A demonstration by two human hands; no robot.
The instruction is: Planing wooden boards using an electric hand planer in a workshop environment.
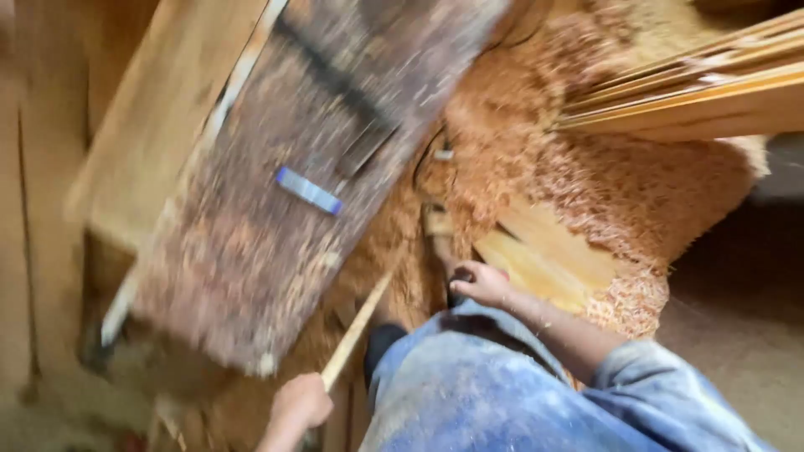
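The whole view is motion-blurred, so fine detail is lost. The left hand, low in the frame, is partly cut off by the bottom edge; its fingers close around a thin wooden stick that rises toward the centre. The right hand reaches from a dusty blue sleeve into the sawdust at centre — whether its fingers grip anything, I cannot tell. A dark, shavings-strewn machine bed fills the upper left, and stacked pale boards cross the upper right.
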